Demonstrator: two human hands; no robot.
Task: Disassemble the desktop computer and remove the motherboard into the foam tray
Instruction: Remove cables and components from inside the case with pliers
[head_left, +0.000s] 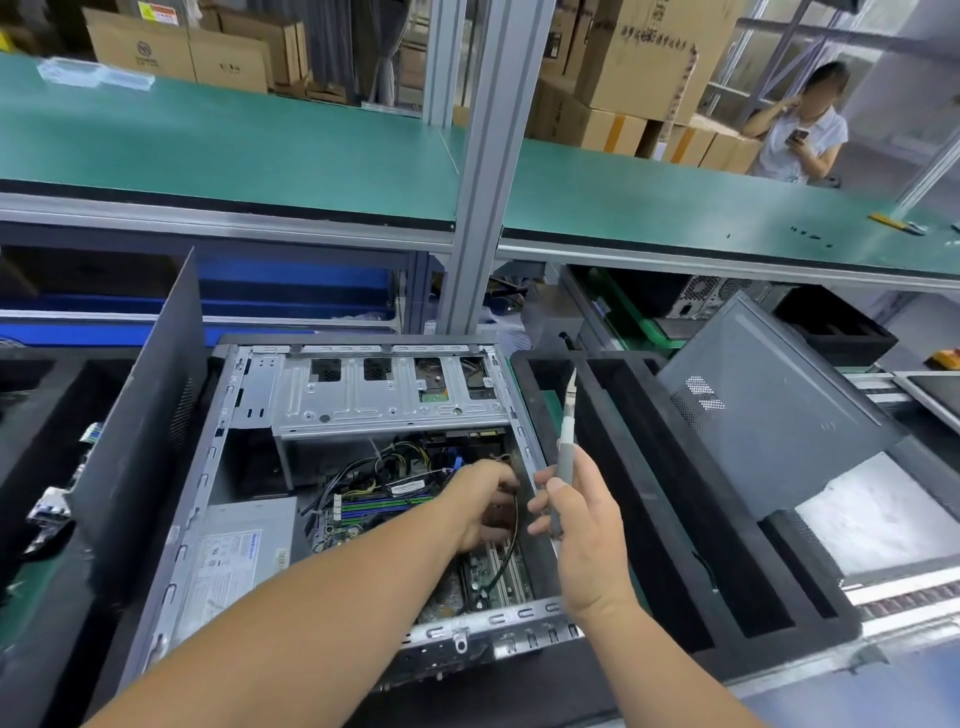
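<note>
While the desktop computer (332, 499) lies on its side with the panel off, its insides face straight up at the person bent over it. Its chassis is bare grey steel, with a perforated drive cage (384, 389) across the far end and a boxy power supply (234, 566) with a white label at the near left. Deep in the case sits the motherboard (374, 512), green with purple and green memory slots, part covered by a tangle of black, yellow and white cables (374, 470).

The left hand (485, 506) reaches down inside over the right part of the board, fingers curled among the wires near a dark cable; whether they truly grip anything I cannot tell. The right hand (582, 530) hovers over the case's right wall, thumb and fingers closed round a slim grey screwdriver (565, 457) whose pale tip points up and away.

Just right of the case lies the black foam tray (675, 519), long slots cut in it. A dark side panel (769, 415) leans on its far right. Another black panel (145, 415) stands tilted against the case's left side.
</note>
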